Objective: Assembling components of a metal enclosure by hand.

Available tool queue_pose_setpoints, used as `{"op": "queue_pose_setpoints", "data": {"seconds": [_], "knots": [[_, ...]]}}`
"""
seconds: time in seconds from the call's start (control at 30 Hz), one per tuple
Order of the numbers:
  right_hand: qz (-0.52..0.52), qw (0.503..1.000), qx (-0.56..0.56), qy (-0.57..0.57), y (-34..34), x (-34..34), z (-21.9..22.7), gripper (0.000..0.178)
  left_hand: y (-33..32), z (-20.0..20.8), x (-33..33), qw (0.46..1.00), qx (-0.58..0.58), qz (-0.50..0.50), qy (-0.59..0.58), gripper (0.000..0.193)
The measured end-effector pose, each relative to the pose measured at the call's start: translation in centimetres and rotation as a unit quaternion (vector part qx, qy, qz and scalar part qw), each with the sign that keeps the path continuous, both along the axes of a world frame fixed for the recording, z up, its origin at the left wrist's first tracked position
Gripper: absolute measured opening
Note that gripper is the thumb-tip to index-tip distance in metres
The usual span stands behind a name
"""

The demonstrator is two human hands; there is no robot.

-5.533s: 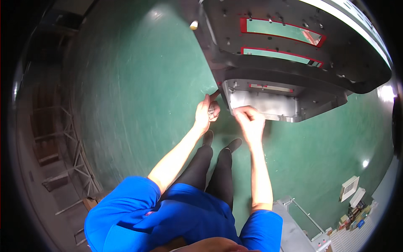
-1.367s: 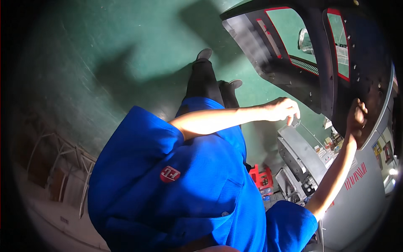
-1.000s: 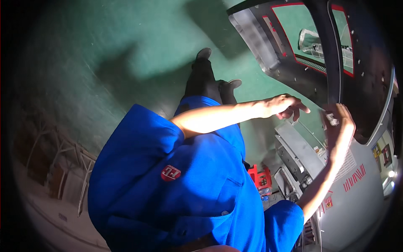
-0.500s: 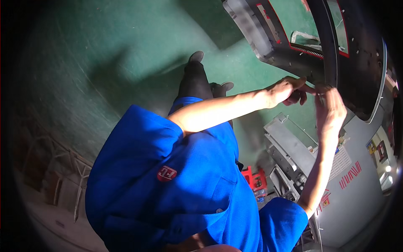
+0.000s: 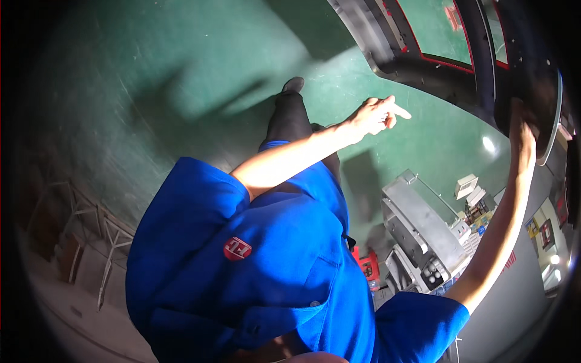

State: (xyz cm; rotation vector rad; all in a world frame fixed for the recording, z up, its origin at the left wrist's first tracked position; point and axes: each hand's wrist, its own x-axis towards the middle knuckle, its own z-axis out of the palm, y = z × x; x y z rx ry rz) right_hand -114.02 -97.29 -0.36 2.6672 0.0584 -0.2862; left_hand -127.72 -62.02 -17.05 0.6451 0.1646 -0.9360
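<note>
Right hand (image 5: 523, 130) at dark panel (image 5: 454, 86), perhaps steadying it (shadowed; can't tell grip); left hand (image 5: 377, 116) half-curled, apart, contents unclear.

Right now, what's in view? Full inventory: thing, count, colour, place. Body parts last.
dark panel: one, near-black with red-edged openings, upper right
floor: one, green, behind most of the scene
metal unit: one, grey, right of the shirt
pale boxes: two, whitish, beyond the metal unit
red item: one, red, beside the shirt, partly hidden
small clutter: count unclear, mixed, past the metal unit
frame: one, pale, lower left
shirt: one, blue with a red badge, lower centre
shoe: one clear, dark, upper centre
left hand: one, bare, above the floor
right hand: one, bare, at the panel's lower right; fingers shadowed
</note>
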Motion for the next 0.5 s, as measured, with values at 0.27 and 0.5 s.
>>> {"op": "queue_pose_setpoints", "data": {"seconds": [0.27, 0.5], "knots": [[0.046, 0.999, -0.020, -0.003, 0.8, 1.3, 0.5, 0.023, 1.5, 1.1, -1.6, 0.999, 0.010, -0.002, -0.036, 0.052], [0.049, 0.998, -0.030, -0.002, 1.0, 0.6, 0.8, 0.024, 2.3, 0.2, -3.4, 1.000, 0.018, -0.008, 0.001, 0.051]]}}
